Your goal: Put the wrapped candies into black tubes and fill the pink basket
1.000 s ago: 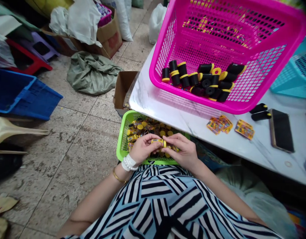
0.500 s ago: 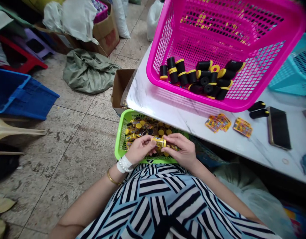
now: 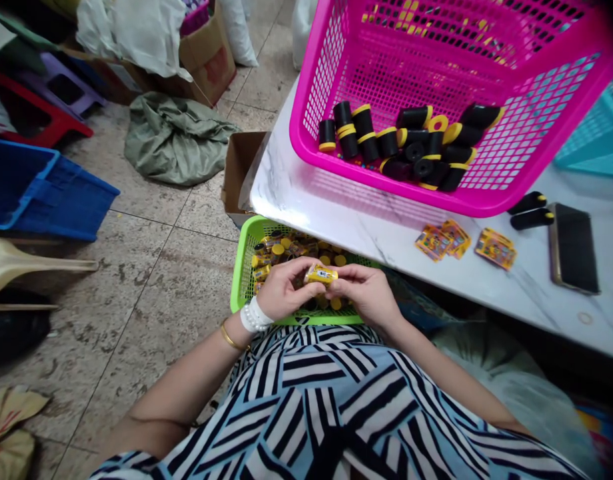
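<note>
My left hand and my right hand pinch the two ends of a small yellow-labelled tube, held level over a green basket on my lap. That basket holds several labelled tubes with yellow caps. On the white marble table a tilted pink basket holds several black tubes with yellow caps. Loose yellow labels lie on the table to the right of my hands.
Two black tubes and a phone lie at the table's right. A teal basket stands behind them. On the tiled floor to the left are a cardboard box, a green sack, a blue crate.
Both hands have lifted the tube a little and turned it; its yellow label now covers the side facing me. The view has shifted slightly.
</note>
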### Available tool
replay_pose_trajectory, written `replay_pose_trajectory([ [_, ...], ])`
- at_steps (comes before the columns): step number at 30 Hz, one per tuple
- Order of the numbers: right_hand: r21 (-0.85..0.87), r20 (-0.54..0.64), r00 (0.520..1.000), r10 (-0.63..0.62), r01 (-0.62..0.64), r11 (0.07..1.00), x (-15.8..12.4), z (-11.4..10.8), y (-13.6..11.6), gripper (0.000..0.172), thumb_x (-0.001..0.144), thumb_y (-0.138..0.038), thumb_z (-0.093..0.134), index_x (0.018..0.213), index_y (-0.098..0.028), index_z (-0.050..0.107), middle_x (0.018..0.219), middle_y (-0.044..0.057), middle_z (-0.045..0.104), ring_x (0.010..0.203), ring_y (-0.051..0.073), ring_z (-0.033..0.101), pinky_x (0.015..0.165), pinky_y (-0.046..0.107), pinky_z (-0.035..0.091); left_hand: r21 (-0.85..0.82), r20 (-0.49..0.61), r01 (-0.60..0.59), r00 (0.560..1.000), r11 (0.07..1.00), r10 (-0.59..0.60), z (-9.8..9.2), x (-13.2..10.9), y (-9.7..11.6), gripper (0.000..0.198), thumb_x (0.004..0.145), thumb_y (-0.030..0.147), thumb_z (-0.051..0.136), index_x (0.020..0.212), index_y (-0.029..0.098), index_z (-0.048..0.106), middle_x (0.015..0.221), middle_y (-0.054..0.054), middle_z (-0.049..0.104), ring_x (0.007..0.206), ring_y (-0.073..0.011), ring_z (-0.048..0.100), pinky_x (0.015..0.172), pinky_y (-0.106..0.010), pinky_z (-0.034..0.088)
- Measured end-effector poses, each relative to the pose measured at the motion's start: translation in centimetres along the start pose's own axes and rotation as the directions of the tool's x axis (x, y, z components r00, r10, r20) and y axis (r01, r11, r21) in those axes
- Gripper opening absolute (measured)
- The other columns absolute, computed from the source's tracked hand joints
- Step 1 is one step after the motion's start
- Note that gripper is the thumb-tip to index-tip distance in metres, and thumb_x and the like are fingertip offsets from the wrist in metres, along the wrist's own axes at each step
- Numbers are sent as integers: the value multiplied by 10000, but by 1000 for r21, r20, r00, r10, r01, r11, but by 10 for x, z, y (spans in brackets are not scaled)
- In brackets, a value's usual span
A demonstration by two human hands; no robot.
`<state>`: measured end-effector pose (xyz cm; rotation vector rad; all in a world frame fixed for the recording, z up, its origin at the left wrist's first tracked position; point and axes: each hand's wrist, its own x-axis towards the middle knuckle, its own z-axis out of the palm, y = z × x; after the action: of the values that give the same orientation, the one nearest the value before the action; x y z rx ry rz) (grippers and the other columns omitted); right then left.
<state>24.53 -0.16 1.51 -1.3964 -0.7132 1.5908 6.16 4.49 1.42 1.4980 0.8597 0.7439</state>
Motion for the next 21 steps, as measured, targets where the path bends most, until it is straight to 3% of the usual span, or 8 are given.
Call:
replay_pose_trajectory([
  [2, 0, 9, 1000, -7, 7, 1000, 2, -1, 4, 308, 623, -363, 863, 803, -152, 729, 682, 35, 736, 551, 165, 693, 579, 307, 603, -135, 55, 130, 991, 982, -124, 3, 1, -7, 264, 815, 365, 695, 940, 145, 621, 823, -40, 679, 710, -145, 632, 663, -254, 494],
  [4, -30, 42, 998, -42, 43, 999, 3, -5, 7, 295, 692, -391, 819, 841, -156, 724, 668, 25, 715, 544, 151, 682, 565, 294, 595, -293, 146, 298, 953, 909, -265, 9, 2, -15, 311, 830, 444, 666, 857, 146, 585, 696, -15, 657, 539, -105, 586, 519, -210, 449],
  [8, -89, 211, 964, -164, 186, 979, 6, -14, 9, 417, 679, -295, 843, 1078, -244, 734, 1027, 52, 678, 793, 154, 686, 690, 297, 603, -500, 251, 509, 860, 701, -445, 20, 0, -22, 401, 781, 507, 705, 750, 140, 548, 553, -11, 635, 384, -68, 507, 395, -169, 368],
  [11, -53, 223, 942, -250, 268, 962, 7, -18, 13, 360, 620, -248, 881, 963, -262, 775, 1065, 49, 618, 862, 164, 664, 693, 281, 608, -647, 293, 509, 853, 567, -432, 22, -4, -20, 419, 771, 520, 716, 874, 138, 577, 565, -12, 647, 402, -80, 528, 399, -168, 391],
  [14, 66, 240, 946, -216, 206, 976, 6, -19, 19, 335, 654, -271, 865, 974, -278, 769, 1086, 36, 588, 707, 125, 676, 618, 298, 631, -708, 284, 446, 890, 548, -357, 20, -7, -18, 496, 742, 472, 768, 1074, 162, 569, 615, 5, 653, 468, -88, 563, 440, -163, 414],
  [17, 92, 253, 952, -174, 156, 984, 3, -17, 26, 287, 699, -286, 835, 977, -261, 771, 1097, 38, 568, 614, 109, 681, 556, 306, 642, -681, 172, 400, 901, 613, -397, 21, -10, -18, 416, 712, 394, 817, 966, 143, 604, 619, 38, 603, 465, -44, 512, 445, -138, 383],
  [21, 153, 134, 973, -190, 169, 974, 1, -9, 33, 250, 686, -313, 840, 916, -237, 778, 1036, 17, 556, 539, 99, 673, 460, 261, 621, -700, 104, 378, 894, 606, -437, 25, -11, -21, 388, 714, 420, 808, 883, 137, 604, 660, 33, 595, 503, -48, 528, 486, -159, 419],
])
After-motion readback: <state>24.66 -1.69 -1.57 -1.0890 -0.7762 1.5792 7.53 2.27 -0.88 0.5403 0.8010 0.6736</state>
